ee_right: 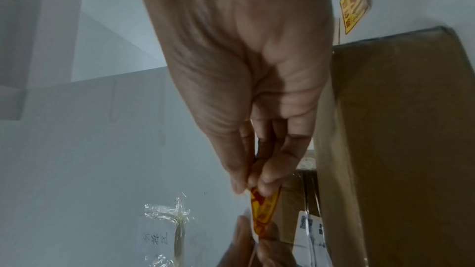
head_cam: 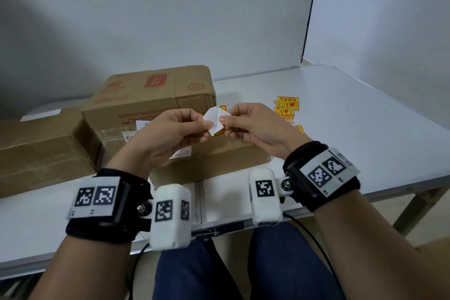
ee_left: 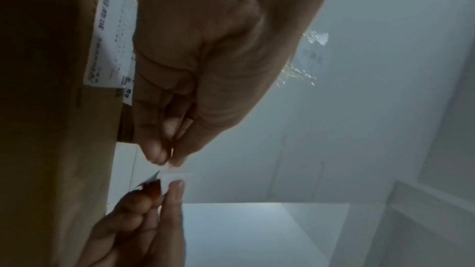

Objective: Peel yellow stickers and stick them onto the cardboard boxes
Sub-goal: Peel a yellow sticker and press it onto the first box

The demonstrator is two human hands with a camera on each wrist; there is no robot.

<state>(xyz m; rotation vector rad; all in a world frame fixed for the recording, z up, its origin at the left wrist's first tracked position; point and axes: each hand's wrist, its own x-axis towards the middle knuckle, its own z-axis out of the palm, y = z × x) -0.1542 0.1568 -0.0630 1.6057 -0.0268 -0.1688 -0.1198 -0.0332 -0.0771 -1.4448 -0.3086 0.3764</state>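
Together, hands (head_cam: 216, 124) pinching sticker (head_cam: 215, 120), peeling

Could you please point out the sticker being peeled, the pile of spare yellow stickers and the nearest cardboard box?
sticker being peeled (head_cam: 215, 118): head view, on its white backing.
pile of spare yellow stickers (head_cam: 287, 105): head view, on the top sticker.
nearest cardboard box (head_cam: 214, 161): head view, on its top face.

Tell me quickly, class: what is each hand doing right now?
Left hand: pinching the white backing paper.
Right hand: pinching the yellow sticker it is peeling from that paper.
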